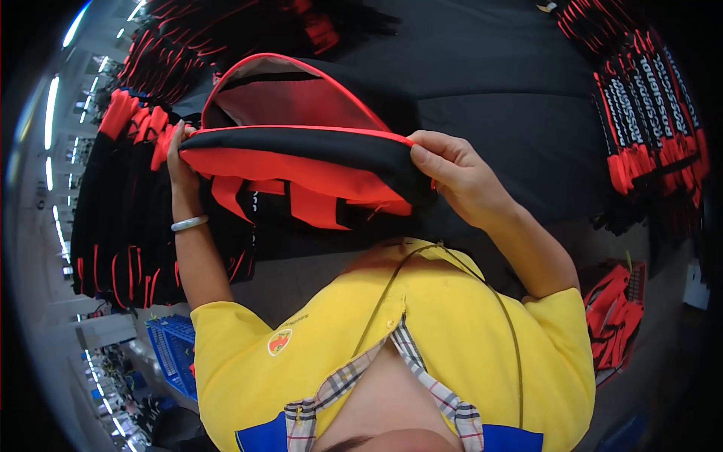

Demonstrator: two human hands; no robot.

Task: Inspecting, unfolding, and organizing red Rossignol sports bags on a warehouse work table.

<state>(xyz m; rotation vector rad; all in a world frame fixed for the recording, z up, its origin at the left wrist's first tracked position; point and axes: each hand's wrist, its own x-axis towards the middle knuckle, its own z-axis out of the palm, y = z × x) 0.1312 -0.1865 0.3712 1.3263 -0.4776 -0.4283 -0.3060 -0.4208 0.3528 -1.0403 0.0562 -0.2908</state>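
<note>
A black and red fabric bag (301, 143) is stretched between my two hands above a dark work table (497, 98). Red piping edges its open mouth, which gapes away from me and shows a greyish lining. Red straps (316, 207) hang from the side nearest me. My left hand (181, 154) is closed on the bag's left corner; most of its fingers are hidden by the fabric. At the right corner, my right hand (457, 175) pinches the edge between thumb and fingers.
Stacked black and red pieces lie at the left (120, 188), with another pile (181, 45) at the far left. At right is a stack with white lettering (648, 113). Lower down are a blue crate (172, 350) and a red crate (639, 282) holding red pieces.
</note>
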